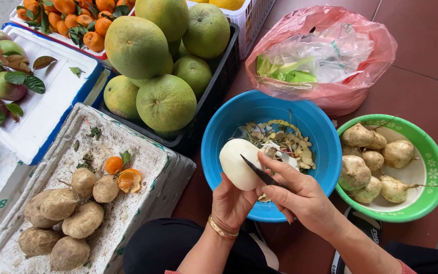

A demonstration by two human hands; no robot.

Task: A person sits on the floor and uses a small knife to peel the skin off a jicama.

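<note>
The person is in the middle of peeling. The left hand (231,200) is curled under a round white root (239,163) and holds it up over the blue bowl (219,137). The root looks almost bare — smooth and pale on every side I can see. The right hand (300,195) is closed around a small dark knife (259,172), thumb pushed along the blade, and the tip rests on the root's right side.

Down in the blue bowl lies a heap of peel scraps (285,142), right under the root. Just beside it on the right is a green bowl (434,152) with more roots (356,172) in it; they look pale but still have stringy tails. On the left, a white foam lid (143,152) holds brown unpeeled roots (59,205) and a small orange fruit (113,165) next to a torn one.

I think this root is nearly done, with only small bits left to trim. The next cut seems to need a slow turn from the left hand and a light, shallow pull of the blade — the thumb sits close to the edge, so care matters.

Behind are big green pomelos (166,101) in a black crate and a pink plastic bag (325,50).
</note>
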